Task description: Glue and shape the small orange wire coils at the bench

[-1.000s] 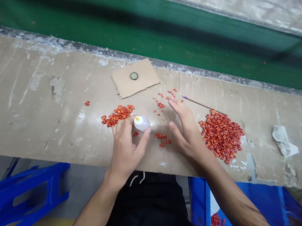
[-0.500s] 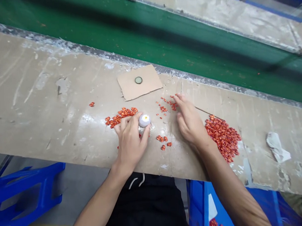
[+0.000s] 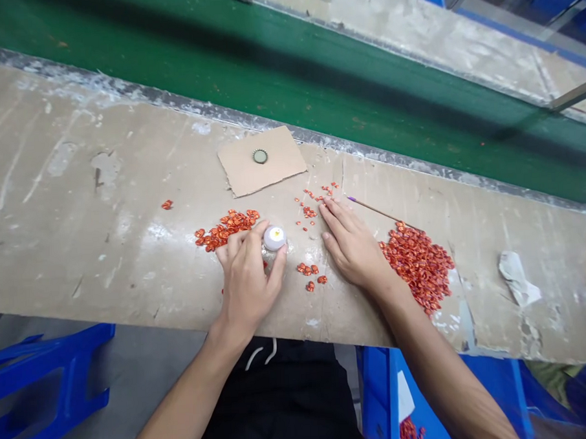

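Observation:
My left hand (image 3: pixel 247 273) is closed round a small round white-topped bottle (image 3: pixel 275 238) with a yellow spot on its top, its body partly hidden by the fingers. Behind and beside that hand lies a loose group of shiny orange-red pieces (image 3: pixel 230 227). My right hand (image 3: pixel 352 246) rests on the table with fingers stretched out, fingertips at the small scattered red bits (image 3: pixel 309 212). Several larger red pieces (image 3: pixel 309 270) lie between the hands. To the right of my right hand is a big heap of red pieces (image 3: pixel 421 265).
A cardboard piece (image 3: pixel 242 176) bearing a bottle cap (image 3: pixel 260 156) lies toward the green strip (image 3: pixel 267 72). A thin stick with a purple tip (image 3: pixel 375 211) reaches the heap. Crumpled white paper (image 3: pixel 518 281) lies at right. Below stand a blue stool (image 3: pixel 71 365) and blue bin (image 3: pixel 378 384).
My right hand has come down and left, its fingers now flatter on the table, uncovering the stick's purple tip. My left hand still holds the bottle. The whole view has shifted slightly.

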Demonstrator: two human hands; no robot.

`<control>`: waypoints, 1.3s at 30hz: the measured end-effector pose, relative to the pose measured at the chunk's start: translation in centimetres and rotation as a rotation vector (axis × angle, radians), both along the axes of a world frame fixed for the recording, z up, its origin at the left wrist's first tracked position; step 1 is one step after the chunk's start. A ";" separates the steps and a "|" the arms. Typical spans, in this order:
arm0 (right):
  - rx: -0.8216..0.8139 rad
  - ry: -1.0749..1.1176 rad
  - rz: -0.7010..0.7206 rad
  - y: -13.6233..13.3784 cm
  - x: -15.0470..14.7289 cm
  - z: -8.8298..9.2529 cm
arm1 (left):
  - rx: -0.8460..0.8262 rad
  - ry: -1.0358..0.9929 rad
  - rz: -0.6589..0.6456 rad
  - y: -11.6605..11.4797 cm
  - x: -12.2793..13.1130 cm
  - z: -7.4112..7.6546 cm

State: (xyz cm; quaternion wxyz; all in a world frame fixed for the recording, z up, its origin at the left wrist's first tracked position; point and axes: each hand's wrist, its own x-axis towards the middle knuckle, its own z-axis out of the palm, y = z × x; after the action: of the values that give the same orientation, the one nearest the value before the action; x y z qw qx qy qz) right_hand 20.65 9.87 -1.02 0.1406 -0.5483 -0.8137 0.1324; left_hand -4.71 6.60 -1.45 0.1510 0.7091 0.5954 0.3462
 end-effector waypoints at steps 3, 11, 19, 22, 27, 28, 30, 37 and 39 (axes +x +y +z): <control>-0.007 -0.020 0.004 -2.1 0.8 0.1 | 0.011 -0.022 0.022 -0.3 -0.2 0.2; 0.088 0.110 -0.096 -6.7 2.3 1.9 | 0.118 -0.107 0.038 -5.0 0.5 1.6; 0.185 0.174 -0.294 -5.1 0.0 2.8 | 0.006 0.012 -0.209 -6.3 2.8 1.3; 0.161 0.160 -0.319 -4.9 -0.5 2.4 | -0.013 0.068 -0.203 -6.3 2.8 1.0; 0.084 0.107 -0.303 -4.8 -0.7 2.4 | -0.071 0.098 -0.223 -6.5 2.4 0.6; 0.075 0.101 -0.287 -4.8 -0.6 2.5 | -0.073 0.089 -0.230 -6.5 2.4 0.6; 0.045 0.102 -0.242 -5.0 -0.5 2.8 | -0.079 0.072 -0.235 -6.4 2.3 0.6; -0.139 0.123 -0.111 -7.9 0.2 4.4 | -0.105 0.059 -0.268 -6.5 2.1 0.9; -0.165 0.146 -0.098 -8.8 0.1 4.7 | -0.117 0.074 -0.274 -6.6 2.1 0.9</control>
State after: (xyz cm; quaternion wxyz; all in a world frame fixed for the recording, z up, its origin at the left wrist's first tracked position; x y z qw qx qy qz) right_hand 20.79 1.03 3.71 0.1601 -0.5858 -0.7600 0.2315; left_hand -2.65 -0.02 -0.53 0.2160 0.7860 0.5173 0.2606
